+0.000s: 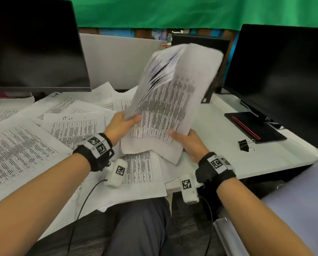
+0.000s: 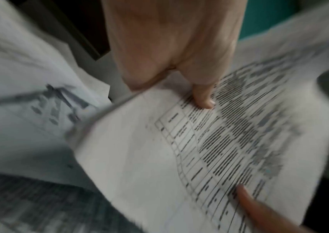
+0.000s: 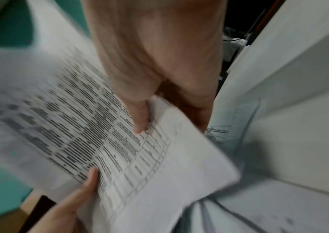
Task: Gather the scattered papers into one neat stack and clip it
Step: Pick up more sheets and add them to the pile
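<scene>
Both hands gripped one bundle of papers (image 1: 165, 108) raised over the desk (image 1: 219, 141), its far end blurred. The left hand (image 1: 120, 126) pinched the bundle's left edge, thumb (image 2: 203, 97) pressed on the printed face, the other fingers hidden behind. The right hand (image 1: 188, 143) clamped the lower right corner the same way, thumb (image 3: 139, 119) on top. How many sheets it held could not be told. Left of the left fingers, several loose sheets (image 1: 43, 130) overlapped. One black binder clip (image 1: 244, 145) lay right of the right fingers, near one of two dark monitors (image 1: 282, 74).
</scene>
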